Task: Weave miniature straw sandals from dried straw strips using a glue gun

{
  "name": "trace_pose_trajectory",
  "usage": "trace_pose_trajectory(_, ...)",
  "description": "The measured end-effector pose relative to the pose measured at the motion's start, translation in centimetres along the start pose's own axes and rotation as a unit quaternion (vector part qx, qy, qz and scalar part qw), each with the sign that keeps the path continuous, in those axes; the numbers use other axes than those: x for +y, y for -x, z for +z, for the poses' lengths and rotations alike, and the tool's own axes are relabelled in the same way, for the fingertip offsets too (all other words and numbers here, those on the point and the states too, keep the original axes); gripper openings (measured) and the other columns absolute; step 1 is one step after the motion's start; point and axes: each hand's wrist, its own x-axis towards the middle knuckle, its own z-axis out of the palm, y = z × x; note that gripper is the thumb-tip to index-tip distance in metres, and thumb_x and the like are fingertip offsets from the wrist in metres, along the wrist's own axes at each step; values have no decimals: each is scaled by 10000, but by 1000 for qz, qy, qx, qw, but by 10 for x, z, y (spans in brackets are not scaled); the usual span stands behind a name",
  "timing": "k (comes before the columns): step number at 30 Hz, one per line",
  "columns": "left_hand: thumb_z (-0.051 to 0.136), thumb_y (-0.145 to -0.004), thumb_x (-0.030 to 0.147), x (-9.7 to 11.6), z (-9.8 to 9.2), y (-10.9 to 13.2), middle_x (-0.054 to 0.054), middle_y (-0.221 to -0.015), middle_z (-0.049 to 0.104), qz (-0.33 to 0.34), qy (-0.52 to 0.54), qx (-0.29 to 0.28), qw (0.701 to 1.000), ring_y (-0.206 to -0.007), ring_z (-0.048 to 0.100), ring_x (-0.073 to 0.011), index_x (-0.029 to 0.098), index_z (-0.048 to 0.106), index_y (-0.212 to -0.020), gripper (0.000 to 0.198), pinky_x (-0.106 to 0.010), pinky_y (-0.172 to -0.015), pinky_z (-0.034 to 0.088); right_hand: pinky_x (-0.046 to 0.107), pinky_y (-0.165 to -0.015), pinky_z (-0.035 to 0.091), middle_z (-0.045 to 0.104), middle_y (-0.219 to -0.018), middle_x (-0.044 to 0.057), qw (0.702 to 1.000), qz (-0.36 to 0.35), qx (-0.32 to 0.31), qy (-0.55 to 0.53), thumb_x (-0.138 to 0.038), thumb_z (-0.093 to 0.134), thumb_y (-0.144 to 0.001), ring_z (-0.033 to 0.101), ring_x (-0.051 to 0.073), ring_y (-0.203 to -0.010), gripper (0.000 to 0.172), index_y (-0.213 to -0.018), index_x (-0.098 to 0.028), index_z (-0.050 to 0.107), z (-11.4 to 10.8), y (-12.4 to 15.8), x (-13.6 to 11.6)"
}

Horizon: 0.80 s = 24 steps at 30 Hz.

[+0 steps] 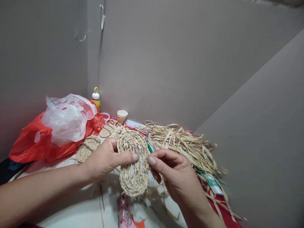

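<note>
An oval sole-shaped piece of braided straw (139, 182) is held up over the white table. My left hand (108, 158) grips its left side, the thumb lying across the front and the fingers behind. At the right edge of the piece, my right hand (171, 167) is closed in a pinch, thumb against index finger; what lies between the fingertips is too small to make out. Green-handled scissors (149, 145) show just behind, between the piece and my right hand.
Red and white plastic bags (68, 122) lie at the left. Behind are a yellow bottle (96, 99), a paper cup (122, 116) and coiled straw pieces (88, 148). A heap of dry straw (182, 141) and a white-green tube (214, 184) lie right. A pink tool (124, 210) is in front.
</note>
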Motion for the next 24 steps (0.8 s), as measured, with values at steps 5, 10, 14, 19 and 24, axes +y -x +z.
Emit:
trace_pose_trajectory(5, 756, -685, 234, 0, 3, 1, -3, -747, 651, -10, -2, 9, 1000, -710, 592, -161, 152, 664, -795, 165, -320, -746, 466, 190, -413, 369, 556, -478, -43, 999, -13, -2, 47, -335, 763, -766, 458, 72, -415, 176, -675, -200, 697, 4, 3, -5)
trace_pose_trajectory(10, 757, -680, 227, -2, 8, 4, -11, -745, 653, -17, 19, 12, 1000, -704, 575, -159, 151, 662, -788, 163, -291, -708, 461, 199, -403, 343, 506, -476, -49, 996, -24, 13, 86, -320, 734, -763, 420, 75, -416, 223, -606, -191, 640, 11, 9, -10)
trace_pose_trajectory(14, 765, -663, 203, -5, 11, 5, 4, -733, 636, -16, 29, 19, 999, -669, 550, -137, 151, 665, -761, 149, -265, -676, 454, 199, -393, 322, 470, -458, -58, 994, -30, 26, 102, -266, 720, -733, 392, 74, -411, 225, -563, -187, 595, 17, 11, -13)
trace_pose_trajectory(19, 757, -678, 194, -6, 12, 7, -6, -740, 637, -19, 33, 14, 999, -678, 564, -143, 146, 665, -778, 144, -270, -677, 470, 191, -385, 315, 465, -454, -60, 996, -8, 30, 89, -238, 733, -691, 387, 68, -402, 213, -548, -181, 585, 18, 9, -14)
trace_pose_trajectory(24, 775, -668, 220, -4, 10, 7, -10, -732, 646, -24, 26, 8, 999, -692, 591, -166, 159, 659, -766, 163, -300, -695, 501, 188, -380, 311, 471, -444, -62, 997, 25, 21, 63, -252, 750, -683, 390, 65, -388, 221, -548, -178, 591, 16, 10, -12)
